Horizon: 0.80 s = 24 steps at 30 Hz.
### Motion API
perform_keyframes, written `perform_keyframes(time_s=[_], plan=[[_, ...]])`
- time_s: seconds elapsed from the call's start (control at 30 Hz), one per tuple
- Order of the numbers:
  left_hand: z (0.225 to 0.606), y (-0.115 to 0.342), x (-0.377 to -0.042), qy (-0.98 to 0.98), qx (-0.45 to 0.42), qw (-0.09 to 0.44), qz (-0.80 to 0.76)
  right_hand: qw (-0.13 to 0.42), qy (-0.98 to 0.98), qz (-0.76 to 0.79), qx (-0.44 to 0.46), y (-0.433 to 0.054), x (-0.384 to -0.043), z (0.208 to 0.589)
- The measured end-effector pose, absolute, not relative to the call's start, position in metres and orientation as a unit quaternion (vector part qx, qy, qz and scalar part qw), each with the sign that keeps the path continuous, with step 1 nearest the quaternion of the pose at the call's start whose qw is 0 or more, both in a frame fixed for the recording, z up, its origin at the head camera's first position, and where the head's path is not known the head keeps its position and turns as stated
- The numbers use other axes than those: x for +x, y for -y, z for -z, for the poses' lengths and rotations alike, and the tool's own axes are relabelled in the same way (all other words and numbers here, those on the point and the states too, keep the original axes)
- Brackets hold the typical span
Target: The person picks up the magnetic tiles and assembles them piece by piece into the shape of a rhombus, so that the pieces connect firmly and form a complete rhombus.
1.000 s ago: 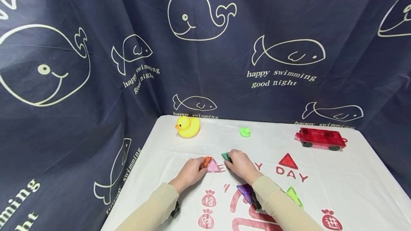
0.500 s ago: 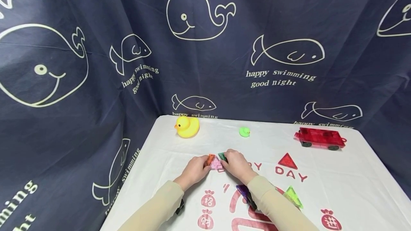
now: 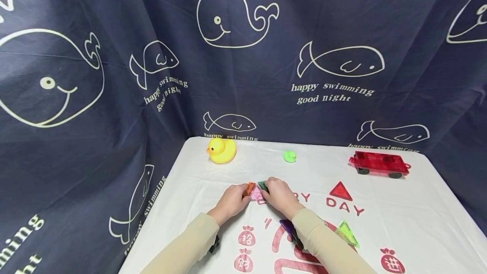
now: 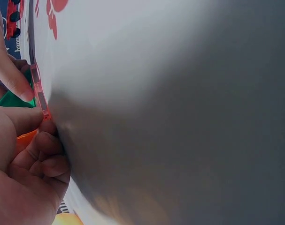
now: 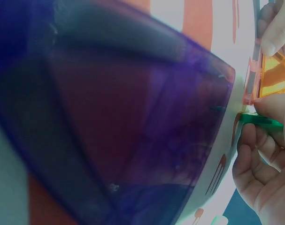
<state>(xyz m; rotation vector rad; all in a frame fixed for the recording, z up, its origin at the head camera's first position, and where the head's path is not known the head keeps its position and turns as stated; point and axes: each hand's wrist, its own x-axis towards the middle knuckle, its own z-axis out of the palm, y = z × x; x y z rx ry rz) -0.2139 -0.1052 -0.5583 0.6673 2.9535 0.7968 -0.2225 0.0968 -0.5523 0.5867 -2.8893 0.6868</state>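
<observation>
My left hand (image 3: 231, 202) pinches an orange magnetic tile (image 3: 249, 188) that stands tilted up at the left side of a pink triangular magnetic tile (image 3: 257, 194). On the other side, my right hand (image 3: 279, 197) grips a green magnetic tile (image 3: 262, 186), also raised. In the left wrist view, the pink tile (image 4: 39, 91) shows edge-on, low at the tablecloth, between the two hands. The right wrist view has the orange tile (image 5: 277, 75) and the green tile (image 5: 264, 121) close to the pink tile's edge. Fingers hide much of both held tiles.
A purple tile (image 3: 288, 226) lies by my right forearm, and a yellow-green tile (image 3: 347, 234) is right of it. Farther right are a red triangular tile (image 3: 341, 191) and a red toy wagon (image 3: 380, 163). A yellow duck (image 3: 222, 151) and small green duck (image 3: 290, 156) stand behind.
My hands have come closer together. The left moved right with the orange and pink tiles, and the right moved left with the green tile. Over the last half second they barely moved.
</observation>
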Motion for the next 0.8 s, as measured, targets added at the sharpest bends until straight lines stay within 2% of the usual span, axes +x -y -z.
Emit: perform_keyframes(time_s=[0.47,0.8], plan=[[0.5544,0.1011,-0.2126,-0.943,0.216,0.002,-0.251,0.053,0.956,-0.216,0.190,-0.0909,-0.2206,0.5521],[0.5546,0.1007,-0.2106,-0.948,0.249,-0.014,-0.196,0.074,0.953,-0.208,0.207,-0.0907,-0.2183,0.5515]])
